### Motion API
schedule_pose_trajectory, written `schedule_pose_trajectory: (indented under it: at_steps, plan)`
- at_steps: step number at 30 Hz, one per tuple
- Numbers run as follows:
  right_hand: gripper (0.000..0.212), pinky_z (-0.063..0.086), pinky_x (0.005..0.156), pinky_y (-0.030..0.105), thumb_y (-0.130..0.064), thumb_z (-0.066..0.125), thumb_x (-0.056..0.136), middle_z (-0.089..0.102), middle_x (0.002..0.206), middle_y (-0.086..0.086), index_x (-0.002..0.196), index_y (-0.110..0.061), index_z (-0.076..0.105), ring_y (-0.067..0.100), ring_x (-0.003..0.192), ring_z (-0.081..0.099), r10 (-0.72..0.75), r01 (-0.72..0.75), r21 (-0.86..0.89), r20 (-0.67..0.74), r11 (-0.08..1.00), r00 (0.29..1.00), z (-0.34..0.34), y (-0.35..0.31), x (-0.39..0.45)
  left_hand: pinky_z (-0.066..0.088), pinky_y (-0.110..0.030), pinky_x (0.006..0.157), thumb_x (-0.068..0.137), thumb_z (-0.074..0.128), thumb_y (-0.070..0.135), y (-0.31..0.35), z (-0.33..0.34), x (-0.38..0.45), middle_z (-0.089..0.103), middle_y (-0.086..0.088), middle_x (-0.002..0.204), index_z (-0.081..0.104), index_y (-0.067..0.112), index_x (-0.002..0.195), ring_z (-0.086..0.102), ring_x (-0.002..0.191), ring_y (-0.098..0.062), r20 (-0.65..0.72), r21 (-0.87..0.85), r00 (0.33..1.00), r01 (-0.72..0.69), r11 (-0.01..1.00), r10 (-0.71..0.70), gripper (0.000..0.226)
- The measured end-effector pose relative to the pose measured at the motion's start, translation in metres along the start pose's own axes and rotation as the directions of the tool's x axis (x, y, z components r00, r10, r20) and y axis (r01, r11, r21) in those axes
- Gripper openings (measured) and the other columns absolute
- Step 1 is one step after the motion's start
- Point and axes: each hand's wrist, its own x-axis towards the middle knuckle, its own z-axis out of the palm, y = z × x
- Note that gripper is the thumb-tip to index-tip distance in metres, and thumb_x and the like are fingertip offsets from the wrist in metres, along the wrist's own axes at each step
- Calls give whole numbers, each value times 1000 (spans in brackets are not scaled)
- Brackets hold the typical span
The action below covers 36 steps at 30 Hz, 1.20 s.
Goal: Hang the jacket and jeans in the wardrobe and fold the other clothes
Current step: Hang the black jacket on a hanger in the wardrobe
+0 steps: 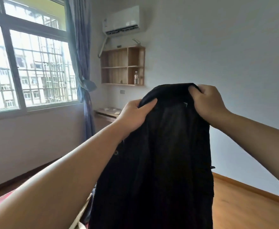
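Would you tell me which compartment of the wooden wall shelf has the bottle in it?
The lower right compartment of the shelf: the clear bottle stands upright there, while both upper compartments look bare.

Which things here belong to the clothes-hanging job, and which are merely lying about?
Job: black jacket, gripped at its top by left hand and right hand.

Lying about: bottle in wall shelf, air conditioner, curtain.

Jacket (160,154) held up in front, left hand (133,113) and right hand (208,103) gripping its top edge. Window (28,63) left, curtain (84,71) beside it. Air conditioner (122,20) above wall shelf (122,66); bottle (136,78) in lower right compartment.
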Motion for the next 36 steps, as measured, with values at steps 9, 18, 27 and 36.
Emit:
schedule_pose_trajectory:
  at_steps: [9, 18, 27, 36]
  plan:
    - [37, 23, 58, 32, -23, 50, 92, 32, 64, 9, 64, -1, 41, 19, 62, 31, 120, -122, 8, -233, 993, 965, -166, -3, -24, 57, -49, 85, 89, 53, 58, 75, 130, 4, 75, -6, 82, 73, 21, 83, 72, 80, -26, 197, -20, 973, -120, 993, 122, 43]
    - [13, 49, 68, 33, -23, 59, 85, 62, 66, 1, 73, -18, 60, 21, 62, 59, 516, -344, 473, -302, 811, 802, -341, -1, -89, 42, -26, 60, 97, 46, 52, 173, 282, -54, 56, -6, 69, 61, 5, 81, 56, 63, -19, 368, -201, 895, -188, 961, 252, 52]
    - [15, 41, 62, 30, -27, 53, 81, 56, 58, -1, 69, -17, 54, 19, 56, 53, 516, -257, 462, -621, 849, 590, -446, 3, -130, 49, -8, 66, 93, 54, 51, 240, 418, -137, 70, 17, 86, 67, 30, 94, 65, 75, 10, 616, -549, 626, -96, 830, 479, 25]
    - [24, 39, 60, 30, -30, 52, 82, 52, 51, -5, 62, -17, 49, 17, 54, 49, 340, -277, 251, -876, 927, 342, -513, 4, -151, 53, -18, 81, 79, 80, 20, 293, 509, -172, 75, 13, 98, 69, 29, 103, 70, 94, -4, 724, -689, 22, 78, 720, 690, 27]
